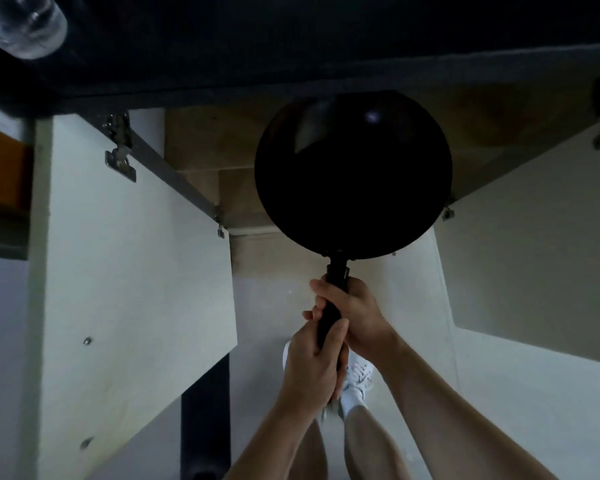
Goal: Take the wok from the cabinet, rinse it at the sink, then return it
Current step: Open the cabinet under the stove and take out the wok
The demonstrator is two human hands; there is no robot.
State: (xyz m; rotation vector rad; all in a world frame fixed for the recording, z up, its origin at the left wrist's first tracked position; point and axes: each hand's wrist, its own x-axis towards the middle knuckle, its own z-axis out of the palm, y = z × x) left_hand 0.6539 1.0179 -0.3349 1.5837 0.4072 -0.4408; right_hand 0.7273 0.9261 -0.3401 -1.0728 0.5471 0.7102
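A black round wok (353, 181) hangs in the air in front of the open cabinet (201, 157), its bowl partly over the wooden cabinet floor and its straight black handle pointing toward me. My right hand (355, 315) grips the handle close to the bowl. My left hand (312, 368) grips the handle's near end, just below the right hand. Most of the handle is hidden by my fingers.
Two white cabinet doors stand open, the left door (125, 289) and the right door (534, 258), with metal hinges (120, 147). A dark countertop edge (291, 57) runs above, with a clear glass (21, 22) at top left. My legs and white shoes (359, 375) are on the pale floor below.
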